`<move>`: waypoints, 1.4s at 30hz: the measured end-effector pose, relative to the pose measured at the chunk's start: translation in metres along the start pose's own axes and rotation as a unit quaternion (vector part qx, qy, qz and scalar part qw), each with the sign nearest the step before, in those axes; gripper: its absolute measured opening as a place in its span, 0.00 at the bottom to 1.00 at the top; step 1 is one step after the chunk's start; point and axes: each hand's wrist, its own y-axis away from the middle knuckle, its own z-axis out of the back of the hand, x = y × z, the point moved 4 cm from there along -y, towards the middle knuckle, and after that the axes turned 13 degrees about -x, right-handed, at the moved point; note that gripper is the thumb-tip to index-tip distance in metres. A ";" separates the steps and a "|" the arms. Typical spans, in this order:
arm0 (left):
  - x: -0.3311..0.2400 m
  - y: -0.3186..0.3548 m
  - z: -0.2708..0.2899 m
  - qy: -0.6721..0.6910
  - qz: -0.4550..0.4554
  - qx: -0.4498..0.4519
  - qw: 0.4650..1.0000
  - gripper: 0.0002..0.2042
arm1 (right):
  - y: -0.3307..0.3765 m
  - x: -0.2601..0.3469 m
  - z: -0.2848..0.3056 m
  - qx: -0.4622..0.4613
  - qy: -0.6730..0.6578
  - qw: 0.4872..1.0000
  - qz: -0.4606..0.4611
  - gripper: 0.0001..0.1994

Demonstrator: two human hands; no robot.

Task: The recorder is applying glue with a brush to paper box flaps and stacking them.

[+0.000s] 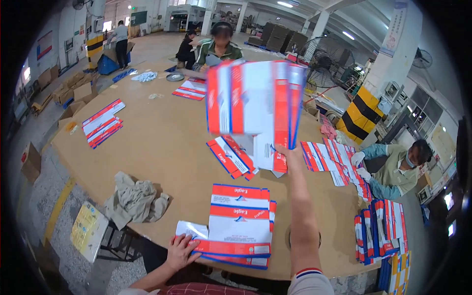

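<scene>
My right hand (pixel 290 156), arm stretched forward, grips a few flat printed cartons (pixel 253 105) by their lower right part. These red, white and blue sheets are held up above the table, slightly fanned and blurred. Close to me lies a stack of similar flat cartons (pixel 240 225). On the stack's left flap rests my left hand (pixel 181 253), its fingers spread and holding nothing. Beyond the stack, partly hidden by the raised sheets, is another loose pile of flat cartons (pixel 228 156).
A grey cloth (pixel 135 200) lies crumpled at the table's left edge, near a stool (pixel 89 231). More carton piles lie far left (pixel 102 123) and at right (pixel 381 231). A gloved co-worker (pixel 400 167) handles cartons at right; another person (pixel 219 49) sits across the table.
</scene>
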 end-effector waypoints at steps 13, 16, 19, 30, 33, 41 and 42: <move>0.008 0.005 0.001 0.066 0.035 -0.026 0.997 0.24 | 0.177 -0.052 -0.156 -0.125 -0.507 0.795 -0.308 0.22; 0.009 0.006 0.000 0.068 0.037 -0.029 0.997 0.25 | 0.193 -0.089 -0.196 -0.185 -0.481 0.770 -0.376 0.19; 0.009 0.006 -0.003 0.058 0.043 -0.008 0.997 0.25 | 0.215 -0.125 -0.238 -0.253 -0.474 0.735 -0.414 0.19; 0.014 0.000 0.001 0.135 0.089 0.052 0.986 0.24 | 0.227 -0.135 -0.225 -0.179 -0.484 0.753 -0.409 0.18; 0.020 -0.003 0.006 0.160 0.111 0.074 0.978 0.23 | 0.238 -0.108 -0.205 -0.141 -0.495 0.783 -0.349 0.18; 0.019 -0.044 0.018 0.513 0.473 -0.060 0.714 0.23 | 0.243 -0.033 -0.185 -0.040 -0.508 0.797 -0.324 0.19; 0.009 -0.061 0.014 0.531 0.450 -0.064 0.715 0.23 | 0.243 -0.025 -0.188 -0.050 -0.486 0.807 -0.332 0.19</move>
